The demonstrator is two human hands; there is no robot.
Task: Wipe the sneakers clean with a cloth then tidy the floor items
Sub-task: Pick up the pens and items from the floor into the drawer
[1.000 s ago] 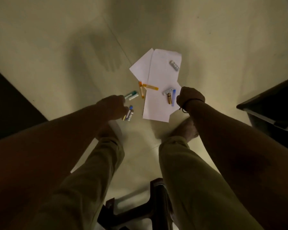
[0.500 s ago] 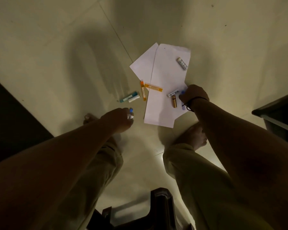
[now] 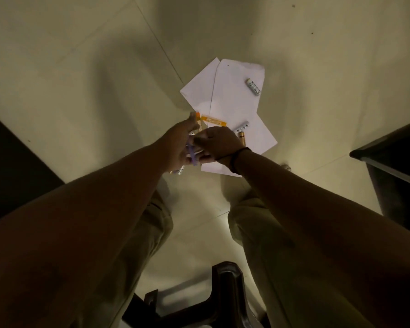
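Note:
Several batteries lie scattered on and around white paper sheets [image 3: 237, 102] on the tiled floor. My left hand [image 3: 179, 145] holds a few batteries; a white one [image 3: 179, 172] sticks out below the palm. My right hand [image 3: 219, 145] meets the left one, its fingers curled on a blue battery [image 3: 193, 157] between the two hands. On the paper remain a white battery [image 3: 253, 87] at the far corner, another white battery [image 3: 243, 127] and a gold battery [image 3: 241, 138] beside my right hand. An orange battery [image 3: 214, 121] lies just beyond my fingers. No sneakers or cloth are in view.
Dark furniture [image 3: 393, 162] stands at the right edge, and a dark wooden stool [image 3: 225, 287] sits between my legs at the bottom. A dark surface [image 3: 7, 166] borders the floor on the left. My feet stand just short of the paper.
Both hands rose from the floor and came together over the near edge of the paper. The teal and white batteries left of the paper are no longer visible on the floor.

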